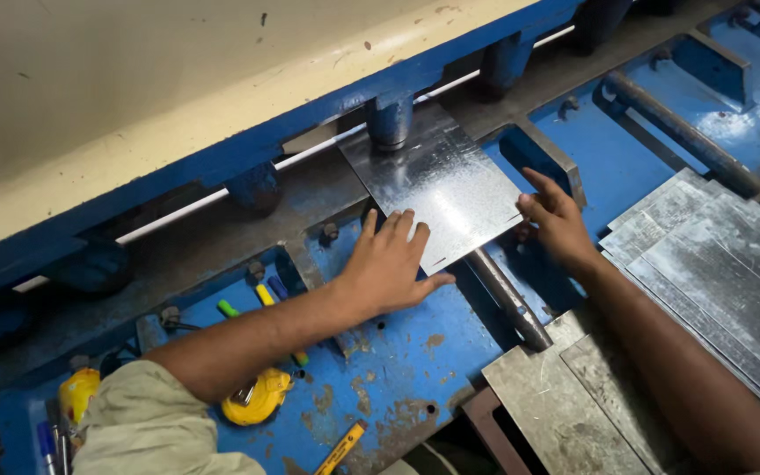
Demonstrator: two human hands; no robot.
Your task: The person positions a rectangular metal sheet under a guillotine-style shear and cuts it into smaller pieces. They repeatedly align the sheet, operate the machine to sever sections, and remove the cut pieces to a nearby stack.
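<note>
While the left hand point(389, 264) lies flat with its fingers spread on the near-left corner of the galvanized metal sheet point(437, 180), the right hand point(556, 220) sits at the sheet's three-o'clock edge — thumb on top at the edge, fingers extended and loosely open. That sheet rests on the blue machine bed point(380, 405), its far end tucked under a round blue hold-down foot point(390, 119) at twelve o'clock. At four o'clock from the right hand lies a stack of grey metal sheets point(714, 264). At seven o'clock from the left hand — a yellow tape measure point(257, 398), with coloured markers point(261, 295) just beyond it.
</note>
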